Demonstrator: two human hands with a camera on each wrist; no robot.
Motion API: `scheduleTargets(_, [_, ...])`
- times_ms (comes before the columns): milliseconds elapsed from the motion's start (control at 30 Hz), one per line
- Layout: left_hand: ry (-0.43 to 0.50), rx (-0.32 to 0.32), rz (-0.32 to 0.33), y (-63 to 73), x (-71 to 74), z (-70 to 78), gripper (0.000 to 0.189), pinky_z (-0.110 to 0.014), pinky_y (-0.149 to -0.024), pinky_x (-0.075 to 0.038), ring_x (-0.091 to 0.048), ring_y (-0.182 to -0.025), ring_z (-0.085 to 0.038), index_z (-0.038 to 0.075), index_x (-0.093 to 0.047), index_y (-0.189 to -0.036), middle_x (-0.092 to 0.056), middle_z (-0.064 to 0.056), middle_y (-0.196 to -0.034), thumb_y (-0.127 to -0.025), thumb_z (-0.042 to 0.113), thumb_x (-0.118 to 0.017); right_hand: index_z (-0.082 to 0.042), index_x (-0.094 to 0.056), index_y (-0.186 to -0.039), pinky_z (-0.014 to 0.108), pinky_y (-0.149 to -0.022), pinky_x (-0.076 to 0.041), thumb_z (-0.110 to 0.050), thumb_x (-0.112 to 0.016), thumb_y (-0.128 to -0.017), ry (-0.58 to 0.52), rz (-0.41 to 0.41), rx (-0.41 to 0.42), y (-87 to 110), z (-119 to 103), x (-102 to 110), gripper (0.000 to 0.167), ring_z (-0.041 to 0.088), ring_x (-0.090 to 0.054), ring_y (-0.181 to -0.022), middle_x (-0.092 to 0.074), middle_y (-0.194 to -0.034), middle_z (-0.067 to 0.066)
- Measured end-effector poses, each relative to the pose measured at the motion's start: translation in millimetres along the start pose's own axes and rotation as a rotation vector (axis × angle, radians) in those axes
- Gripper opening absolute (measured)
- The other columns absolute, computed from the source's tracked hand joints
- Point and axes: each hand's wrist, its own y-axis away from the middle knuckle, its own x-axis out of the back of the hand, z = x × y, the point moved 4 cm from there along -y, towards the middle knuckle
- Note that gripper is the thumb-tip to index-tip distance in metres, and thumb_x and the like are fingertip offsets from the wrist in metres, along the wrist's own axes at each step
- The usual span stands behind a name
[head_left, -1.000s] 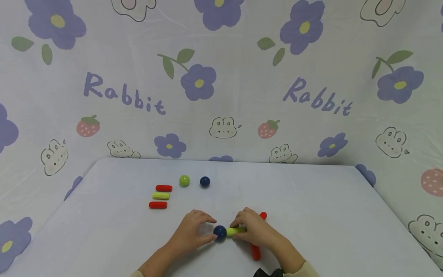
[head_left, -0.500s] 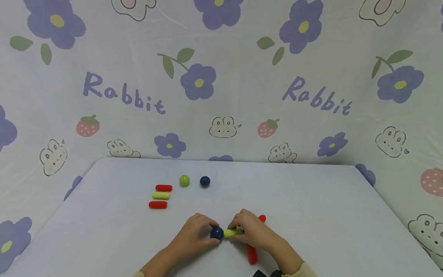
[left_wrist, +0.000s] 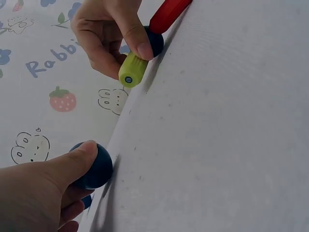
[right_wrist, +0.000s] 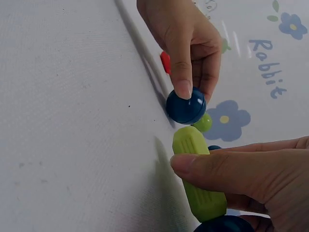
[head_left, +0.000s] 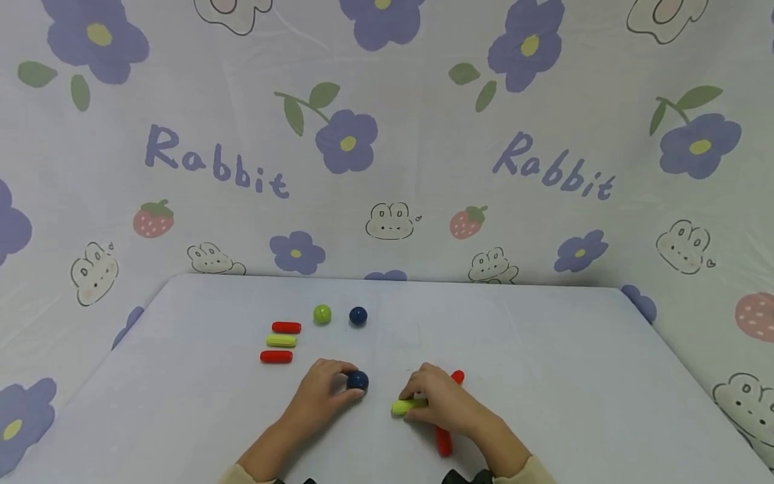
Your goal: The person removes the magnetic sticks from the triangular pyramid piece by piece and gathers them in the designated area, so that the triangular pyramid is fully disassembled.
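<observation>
Worktop [head_left: 544,376] before me is white, and on its left part three short sticks lie one below another: an upper red stick [head_left: 286,327], a middle yellow-green stick [head_left: 281,341] and a lower red stick [head_left: 276,357]. To the right of them, a little farther from the person, there is a light green ball [head_left: 322,314]. Nearer is the left hand [head_left: 316,395]; its grip pinches a dark blue ball [head_left: 359,380] between thumb and fingers. Almost straight behind this one rests a far blue ball [head_left: 358,315], apart from both hands. Then comes a gap, and after it a held yellow-green stick [head_left: 410,405], pinched in the grip of the right hand [head_left: 446,401]. Its free end, which carries a small dark round mark, does not touch the dark blue ball. At its other end sits a third blue ball [left_wrist: 155,42], partly hidden by the thumb, and a red stick [left_wrist: 169,16] touches it. Around the right hand, a red end [head_left: 457,376] shows on the far side and a red length [head_left: 444,442] on the near side; whether these are one piece, I cannot tell.
</observation>
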Motion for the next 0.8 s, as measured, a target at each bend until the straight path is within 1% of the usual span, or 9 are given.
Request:
scheduleTargets(33, [0.001,-0.001,0.006,-0.6,-0.4,-0.2,0.034,-0.041,-0.092,-0.046,-0.053,-0.102,-0.016,0.010,-0.065,-0.109,-0.066,-0.001,-0.104,-0.080,0.027,-0.073,-0.008,-0.073,-0.094,0.024,-0.075,-0.043,-0.016,-0.077,-0.075,-0.002,-0.003,-0.007,0.1,0.5,0.7,0.020,0.009,-0.049,-0.085,-0.068,-0.090,-0.004])
scheduleTargets(167, [0.015,0.042,0.020,-3.9,-2.6,-1.2,0.035,-0.041,-0.092,-0.046,-0.053,-0.102,-0.016,0.011,-0.065,-0.110,-0.066,-0.001,-0.105,-0.079,0.028,-0.073,-0.007,-0.072,-0.099,0.028,-0.080,-0.045,-0.019,-0.078,-0.074,-0.014,-0.005,-0.031,1.4,4.2,7.1,0.029,0.012,-0.050,-0.091,-0.068,-0.094,-0.002])
scheduleTargets(233, [0.022,0.058,0.027,-6.7,-4.4,-1.4,0.036,-0.040,-0.092,-0.046,-0.053,-0.102,-0.015,0.012,-0.065,-0.110,-0.066,0.000,-0.106,-0.079,0.029,-0.073,-0.006,-0.071,-0.102,0.030,-0.080,-0.045,-0.020,-0.079,-0.073,-0.023,0.004,-0.049,3.4,8.1,12.8,0.033,0.015,-0.051,-0.092,-0.067,-0.097,-0.001])
scheduleTargets(333, [0.030,0.056,0.049,-13.7,-8.2,-1.1,0.035,-0.040,-0.092,-0.046,-0.053,-0.101,-0.016,0.011,-0.065,-0.109,-0.067,-0.001,-0.104,-0.079,0.028,-0.073,-0.007,-0.071,-0.102,0.030,-0.078,-0.045,-0.020,-0.079,-0.072,-0.038,0.023,-0.088,7.9,16.2,22.7,0.034,0.016,-0.050,-0.092,-0.067,-0.099,0.000])
scheduleTargets(433, [0.016,0.030,0.089,-24.5,-14.2,-0.2,0.034,-0.039,-0.090,-0.047,-0.054,-0.099,-0.016,0.010,-0.066,-0.108,-0.067,-0.001,-0.103,-0.079,0.028,-0.073,-0.007,-0.071,-0.100,0.029,-0.075,-0.045,-0.018,-0.079,-0.073,-0.063,0.024,-0.112,11.2,24.0,30.3,0.030,0.015,-0.051,-0.090,-0.068,-0.098,0.001])
scheduleTargets(567, [-0.012,0.012,0.141,-41.3,-24.3,2.1,0.035,-0.038,-0.088,-0.046,-0.054,-0.097,-0.017,0.008,-0.066,-0.107,-0.068,-0.003,-0.102,-0.080,0.028,-0.073,-0.006,-0.072,-0.097,0.026,-0.072,-0.047,-0.016,-0.078,-0.073,-0.110,0.002,-0.114,12.0,29.8,33.4,0.027,0.015,-0.053,-0.087,-0.069,-0.094,0.002])
scheduleTargets(667, [-0.009,0.020,0.170,-54.4,-31.1,5.5,0.035,-0.037,-0.085,-0.046,-0.055,-0.095,-0.018,0.006,-0.066,-0.108,-0.069,-0.005,-0.101,-0.080,0.027,-0.073,-0.005,-0.073,-0.096,0.025,-0.070,-0.046,-0.016,-0.078,-0.073,-0.140,-0.013,-0.121,12.1,31.6,33.2,0.026,0.015,-0.053,-0.086,-0.070,-0.092,0.002])
scheduleTargets(800, [0.002,0.026,0.233,-71.8,-38.6,11.0,0.035,-0.037,-0.082,-0.046,-0.057,-0.092,-0.021,0.004,-0.067,-0.105,-0.069,-0.008,-0.098,-0.079,0.026,-0.074,-0.005,-0.073,-0.095,0.025,-0.070,-0.046,-0.018,-0.078,-0.073,-0.140,-0.020,-0.132,12.6,32.7,33.7,0.026,0.015,-0.054,-0.085,-0.070,-0.090,0.002])
